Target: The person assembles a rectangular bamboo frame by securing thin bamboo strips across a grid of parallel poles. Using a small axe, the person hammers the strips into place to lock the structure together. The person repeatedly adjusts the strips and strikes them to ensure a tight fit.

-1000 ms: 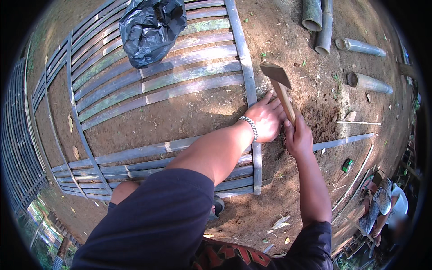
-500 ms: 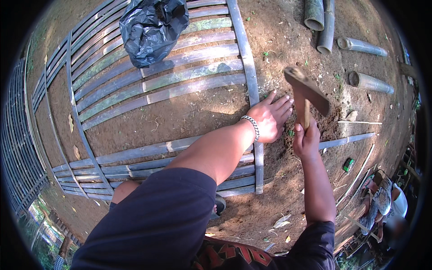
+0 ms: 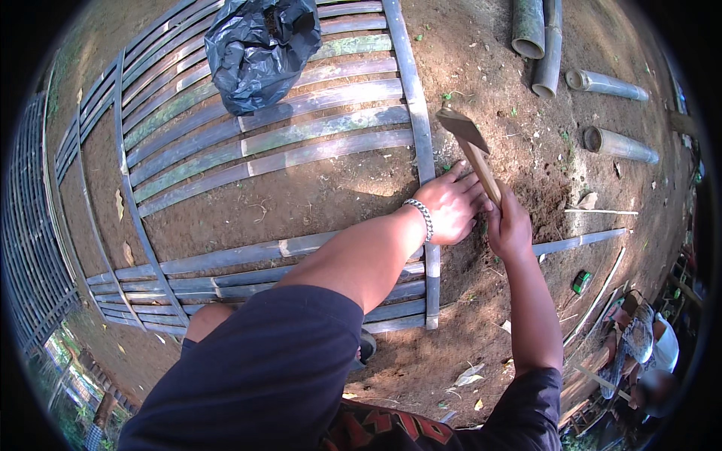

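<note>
My right hand (image 3: 512, 225) is closed round the wooden handle of a small hatchet (image 3: 464, 131) with a broad, dark metal head. Its head is raised beyond my left hand, tilted to the left. My left hand (image 3: 451, 207), a chain bracelet on its wrist, lies palm down with the fingers stretched out. It rests across the long bamboo rail (image 3: 418, 124) at the right side of a slatted bamboo frame, fingertips over loose dark soil (image 3: 545, 197). The hatchet handle and my right hand come close to those fingertips. What lies under the left palm is hidden.
A black plastic bag (image 3: 259, 64) stands on the slats. Several cut bamboo tubes (image 3: 620, 144) lie at the upper right. A split bamboo strip (image 3: 579, 240) and a green tape measure (image 3: 581, 282) lie on the right. Another person (image 3: 654, 353) sits at the lower right.
The hatchet has swung left, its head tilting from right of my left hand to above it. My left hand has barely shifted, staying flat by the rail.
</note>
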Demonstrator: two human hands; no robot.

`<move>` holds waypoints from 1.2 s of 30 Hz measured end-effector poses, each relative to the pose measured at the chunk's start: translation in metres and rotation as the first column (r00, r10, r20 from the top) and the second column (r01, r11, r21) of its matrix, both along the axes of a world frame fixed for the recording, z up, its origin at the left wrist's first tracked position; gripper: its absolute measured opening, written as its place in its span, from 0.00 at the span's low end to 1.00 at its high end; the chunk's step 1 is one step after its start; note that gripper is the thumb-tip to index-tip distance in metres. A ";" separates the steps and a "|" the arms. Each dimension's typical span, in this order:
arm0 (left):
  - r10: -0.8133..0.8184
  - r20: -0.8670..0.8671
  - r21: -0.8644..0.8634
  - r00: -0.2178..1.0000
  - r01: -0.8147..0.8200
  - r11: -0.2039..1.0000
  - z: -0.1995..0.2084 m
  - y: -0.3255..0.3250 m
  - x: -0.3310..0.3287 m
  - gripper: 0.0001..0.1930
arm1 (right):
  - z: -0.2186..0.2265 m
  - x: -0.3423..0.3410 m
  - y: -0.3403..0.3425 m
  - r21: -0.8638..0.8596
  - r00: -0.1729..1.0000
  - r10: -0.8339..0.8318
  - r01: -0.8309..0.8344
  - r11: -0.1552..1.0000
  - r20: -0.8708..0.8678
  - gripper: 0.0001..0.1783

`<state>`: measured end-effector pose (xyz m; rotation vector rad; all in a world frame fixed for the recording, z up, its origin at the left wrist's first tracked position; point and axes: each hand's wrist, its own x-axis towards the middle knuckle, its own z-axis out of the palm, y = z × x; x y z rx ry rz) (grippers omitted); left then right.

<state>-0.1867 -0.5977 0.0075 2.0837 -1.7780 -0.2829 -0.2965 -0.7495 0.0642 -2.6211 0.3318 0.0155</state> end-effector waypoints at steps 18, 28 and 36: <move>-0.020 -0.055 -0.028 0.998 0.019 0.999 0.005 0.001 0.003 0.23 | 0.008 0.015 -0.011 0.021 0.997 0.064 -0.063 0.998 -0.053 0.19; -0.023 -0.029 -0.035 0.999 0.022 0.999 -0.006 0.003 -0.007 0.22 | 0.003 0.007 -0.015 0.012 0.992 0.125 -0.125 0.992 -0.009 0.19; -0.010 -0.012 -0.050 1.000 0.009 0.999 -0.003 0.002 -0.001 0.25 | 0.009 0.013 -0.020 -0.067 0.990 0.044 -0.053 0.996 -0.133 0.19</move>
